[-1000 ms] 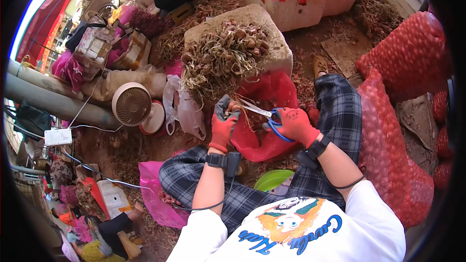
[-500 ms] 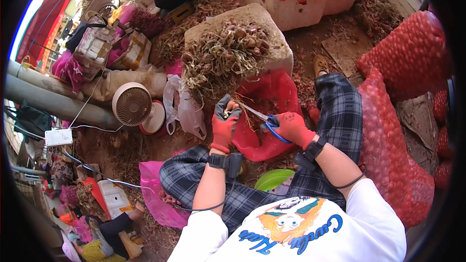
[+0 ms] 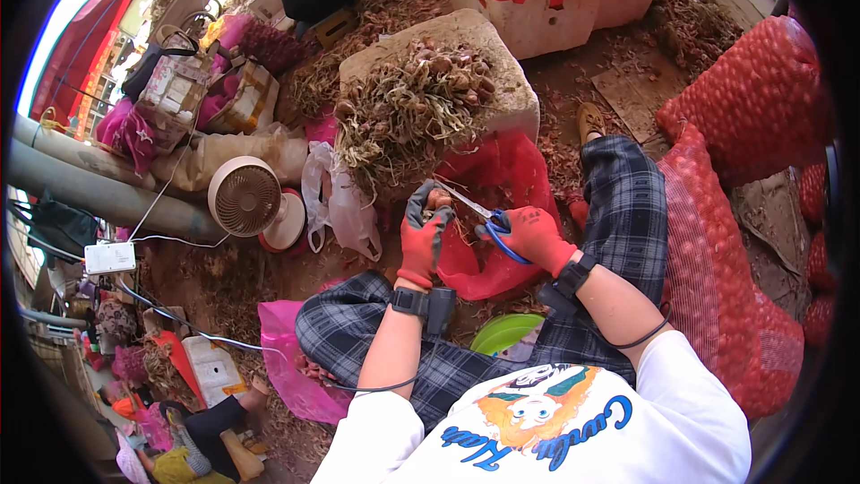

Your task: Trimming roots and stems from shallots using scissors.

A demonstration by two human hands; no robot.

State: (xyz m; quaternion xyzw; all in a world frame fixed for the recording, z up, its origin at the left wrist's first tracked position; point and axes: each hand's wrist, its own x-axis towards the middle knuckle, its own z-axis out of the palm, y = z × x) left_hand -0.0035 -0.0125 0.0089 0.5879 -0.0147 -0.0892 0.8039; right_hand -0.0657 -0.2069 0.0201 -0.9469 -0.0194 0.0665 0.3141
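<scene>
In a red and grey glove, my left hand [image 3: 423, 237] is closed round a shallot [image 3: 438, 200], whose brownish bulb shows between thumb and fingers. My gloved right hand [image 3: 535, 236] grips blue-handled scissors [image 3: 475, 206]. Their blades point up and left, close to the shallot. Beneath both hands spreads a red mesh bag [image 3: 524, 181], lying between my legs. Just beyond, a pile of shallots [image 3: 408, 112] with dry stalks covers the top of a pale foam block [image 3: 512, 72].
Full red mesh sacks [image 3: 748, 103] lie at my right. A small fan [image 3: 244, 197] and a white plastic bag [image 3: 351, 215] stand at left. Near my lap are a green basin [image 3: 503, 333] and a pink bag [image 3: 291, 363]. Foam boxes [image 3: 528, 13] stand at the back.
My left hand has turned and shifted slightly right, so the shallot's bulb now shows more. The right hand with the scissors has barely moved.
</scene>
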